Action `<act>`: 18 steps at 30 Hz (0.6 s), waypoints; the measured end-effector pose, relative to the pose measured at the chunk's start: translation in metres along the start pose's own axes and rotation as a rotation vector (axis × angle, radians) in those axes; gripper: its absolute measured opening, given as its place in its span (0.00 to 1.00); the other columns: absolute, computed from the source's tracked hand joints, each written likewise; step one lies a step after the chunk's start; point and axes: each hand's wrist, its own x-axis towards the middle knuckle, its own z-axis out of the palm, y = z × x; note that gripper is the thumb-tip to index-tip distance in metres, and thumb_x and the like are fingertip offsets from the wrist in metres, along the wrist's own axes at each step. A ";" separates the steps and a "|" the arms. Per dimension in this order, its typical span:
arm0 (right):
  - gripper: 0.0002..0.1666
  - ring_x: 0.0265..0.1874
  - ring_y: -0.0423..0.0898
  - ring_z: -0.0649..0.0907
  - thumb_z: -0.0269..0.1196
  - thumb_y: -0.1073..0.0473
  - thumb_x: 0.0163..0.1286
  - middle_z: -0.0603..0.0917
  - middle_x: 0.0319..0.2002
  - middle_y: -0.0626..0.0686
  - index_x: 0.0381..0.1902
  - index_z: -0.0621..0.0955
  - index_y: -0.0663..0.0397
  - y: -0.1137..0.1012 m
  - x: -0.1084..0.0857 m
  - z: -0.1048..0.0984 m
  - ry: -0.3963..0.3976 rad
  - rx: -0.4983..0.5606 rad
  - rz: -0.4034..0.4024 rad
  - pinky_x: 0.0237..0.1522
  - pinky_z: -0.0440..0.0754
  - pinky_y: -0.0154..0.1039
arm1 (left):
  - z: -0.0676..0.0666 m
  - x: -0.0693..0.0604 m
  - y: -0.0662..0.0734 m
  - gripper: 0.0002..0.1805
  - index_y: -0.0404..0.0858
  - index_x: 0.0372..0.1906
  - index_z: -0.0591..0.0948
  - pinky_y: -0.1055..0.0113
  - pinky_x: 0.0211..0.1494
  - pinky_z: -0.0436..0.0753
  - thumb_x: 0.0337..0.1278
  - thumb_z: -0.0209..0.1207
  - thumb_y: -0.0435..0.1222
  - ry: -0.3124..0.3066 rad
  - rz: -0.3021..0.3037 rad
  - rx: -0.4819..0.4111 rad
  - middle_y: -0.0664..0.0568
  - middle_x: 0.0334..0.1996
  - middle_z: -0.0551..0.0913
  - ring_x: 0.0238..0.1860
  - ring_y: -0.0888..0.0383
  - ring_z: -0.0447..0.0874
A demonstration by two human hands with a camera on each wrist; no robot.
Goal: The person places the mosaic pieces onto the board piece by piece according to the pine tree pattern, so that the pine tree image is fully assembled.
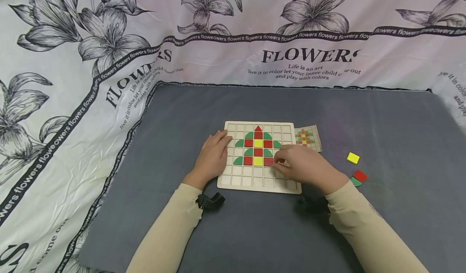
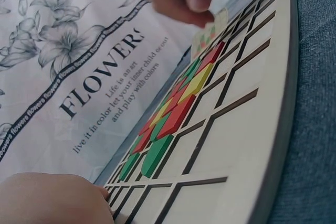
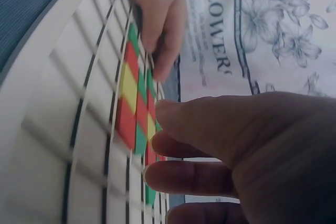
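A pale wooden grid board (image 1: 242, 180) lies on the grey table. Red and yellow squares, green rounded pieces and a red triangle (image 1: 258, 129) form a tree shape in its cells. My left hand (image 1: 212, 155) rests at the board's left edge, fingers extended along it. Over the right side of the pattern is my right hand (image 1: 306, 164), fingers bent and thumb apart from them; no piece shows between them in the right wrist view. It hides some cells. A small picture card (image 1: 313, 137) with a similar tree sits partly behind the board's right edge.
To the right of the board lie a loose yellow square (image 1: 353, 157), a red square (image 1: 360, 176) and a green rounded piece (image 1: 356, 181); the last two touch. A flower-printed cloth (image 1: 218, 58) hangs behind the table (image 1: 182, 111) and along its left side.
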 end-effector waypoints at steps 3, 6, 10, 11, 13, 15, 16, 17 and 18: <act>0.03 0.30 0.38 0.79 0.73 0.57 0.69 0.85 0.33 0.44 0.34 0.90 0.48 0.008 -0.012 -0.003 0.008 -0.003 0.028 0.31 0.81 0.38 | 0.000 0.000 0.001 0.22 0.38 0.72 0.77 0.50 0.86 0.52 0.83 0.48 0.34 0.005 0.004 -0.008 0.44 0.78 0.69 0.82 0.45 0.59; 0.02 0.30 0.38 0.78 0.73 0.58 0.68 0.84 0.33 0.43 0.35 0.90 0.48 0.016 -0.025 -0.006 0.015 -0.016 0.055 0.31 0.81 0.39 | -0.001 0.000 0.001 0.22 0.38 0.72 0.77 0.49 0.86 0.53 0.82 0.48 0.34 0.008 0.005 -0.009 0.44 0.78 0.69 0.82 0.44 0.59; 0.03 0.28 0.37 0.76 0.74 0.59 0.67 0.82 0.31 0.41 0.33 0.88 0.45 0.028 -0.040 -0.008 0.030 -0.039 0.086 0.29 0.78 0.39 | -0.001 0.000 0.001 0.21 0.38 0.72 0.77 0.49 0.86 0.53 0.83 0.48 0.34 0.007 0.004 -0.006 0.44 0.78 0.69 0.82 0.44 0.59; 0.03 0.27 0.37 0.76 0.74 0.59 0.66 0.81 0.31 0.41 0.33 0.88 0.45 0.031 -0.044 -0.008 0.039 -0.044 0.088 0.29 0.78 0.39 | -0.001 -0.001 0.001 0.21 0.38 0.72 0.77 0.49 0.86 0.53 0.83 0.48 0.34 0.007 0.003 -0.007 0.44 0.78 0.69 0.82 0.44 0.59; 0.04 0.27 0.37 0.76 0.74 0.60 0.66 0.81 0.30 0.41 0.33 0.88 0.46 0.036 -0.051 -0.010 0.055 -0.041 0.092 0.29 0.79 0.39 | -0.001 -0.001 0.001 0.21 0.38 0.72 0.78 0.49 0.86 0.53 0.83 0.48 0.34 0.007 0.000 -0.007 0.44 0.78 0.69 0.82 0.45 0.59; 0.03 0.28 0.38 0.78 0.74 0.61 0.65 0.83 0.32 0.42 0.35 0.88 0.47 0.040 -0.058 -0.012 0.072 -0.041 0.102 0.32 0.82 0.41 | -0.001 -0.001 0.001 0.21 0.38 0.71 0.78 0.49 0.86 0.53 0.83 0.48 0.34 0.011 0.000 -0.006 0.44 0.77 0.69 0.82 0.45 0.59; 0.03 0.30 0.39 0.80 0.74 0.61 0.65 0.84 0.33 0.43 0.36 0.89 0.49 0.043 -0.062 -0.013 0.079 -0.040 0.108 0.34 0.83 0.43 | -0.001 -0.001 0.001 0.21 0.38 0.71 0.78 0.49 0.86 0.53 0.83 0.48 0.34 0.011 0.000 -0.006 0.44 0.77 0.69 0.82 0.45 0.59; 0.04 0.32 0.40 0.82 0.74 0.61 0.65 0.85 0.35 0.43 0.38 0.89 0.50 0.045 -0.067 -0.015 0.086 -0.042 0.119 0.36 0.84 0.45 | -0.001 -0.001 0.001 0.21 0.38 0.71 0.78 0.49 0.86 0.53 0.83 0.48 0.34 0.011 0.000 -0.006 0.44 0.77 0.69 0.82 0.44 0.59; 0.04 0.33 0.41 0.83 0.74 0.61 0.65 0.85 0.36 0.44 0.39 0.89 0.50 0.047 -0.071 -0.016 0.090 -0.046 0.131 0.38 0.85 0.47 | -0.001 -0.001 0.001 0.21 0.38 0.71 0.78 0.49 0.86 0.53 0.83 0.48 0.34 0.013 0.001 -0.004 0.44 0.77 0.69 0.82 0.44 0.59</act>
